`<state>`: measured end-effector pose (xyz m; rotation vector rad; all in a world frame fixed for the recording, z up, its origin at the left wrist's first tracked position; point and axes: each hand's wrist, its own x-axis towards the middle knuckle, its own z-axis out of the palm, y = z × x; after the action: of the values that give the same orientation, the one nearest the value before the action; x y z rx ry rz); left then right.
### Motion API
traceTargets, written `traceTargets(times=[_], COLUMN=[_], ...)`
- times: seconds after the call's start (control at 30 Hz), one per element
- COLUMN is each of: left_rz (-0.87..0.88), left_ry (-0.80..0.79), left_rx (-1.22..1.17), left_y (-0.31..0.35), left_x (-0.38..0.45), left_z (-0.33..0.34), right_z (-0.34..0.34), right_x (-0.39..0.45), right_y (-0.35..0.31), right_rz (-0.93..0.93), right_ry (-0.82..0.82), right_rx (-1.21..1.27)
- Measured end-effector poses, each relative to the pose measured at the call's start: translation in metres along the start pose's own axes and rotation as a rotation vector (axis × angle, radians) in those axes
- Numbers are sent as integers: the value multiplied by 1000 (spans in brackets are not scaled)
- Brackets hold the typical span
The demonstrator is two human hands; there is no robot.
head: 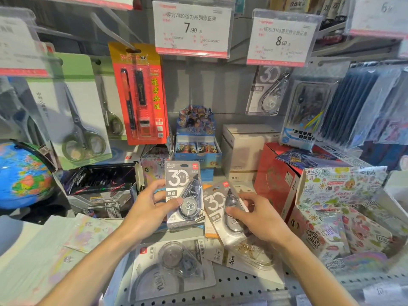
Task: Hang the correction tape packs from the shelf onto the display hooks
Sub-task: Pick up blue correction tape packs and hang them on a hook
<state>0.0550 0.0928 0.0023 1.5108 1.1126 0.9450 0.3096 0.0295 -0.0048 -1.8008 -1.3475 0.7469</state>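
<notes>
Two grey correction tape packs in hand: left hand (152, 204) gripping the upright pack (183, 195) by its left edge, thumb across the card front near the blister; right hand (254, 214) pinching the tilted pack (220, 212), fingers curled over its right side, thumb on the blister. Both held just above the perforated shelf (231, 286), over two more packs lying flat: white pack (174, 265) and clear-blister pack (245, 255). One matching pack (268, 91) already hanging on the right-hand hook under the 8.00 price tag (281, 40). Probably light, card backing stiff but bendable, plastic blister smooth and likely slippery. Best taken by the card edges low down, leaving the hang hole at the top free for the hook.
</notes>
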Motion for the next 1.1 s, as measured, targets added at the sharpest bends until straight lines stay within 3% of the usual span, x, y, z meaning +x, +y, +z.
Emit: traceTargets(times=[0.3, 0.6, 0.87, 1.1], left_rz=[54, 205, 329, 431], left_ry=[71, 48, 26, 130], left_rx=[-149, -231, -199, -124], left_y=[4, 31, 87, 128], left_x=[-20, -35, -45, -54], left_z=[-21, -29, 22, 102], right_z=[0, -35, -109, -193], right_x=[-12, -50, -62, -52], right_y=[-28, -65, -68, -36], right_rz=[-27, -163, -302, -414], right_ry=[34, 64, 171, 138], right_rx=[296, 375, 451, 463])
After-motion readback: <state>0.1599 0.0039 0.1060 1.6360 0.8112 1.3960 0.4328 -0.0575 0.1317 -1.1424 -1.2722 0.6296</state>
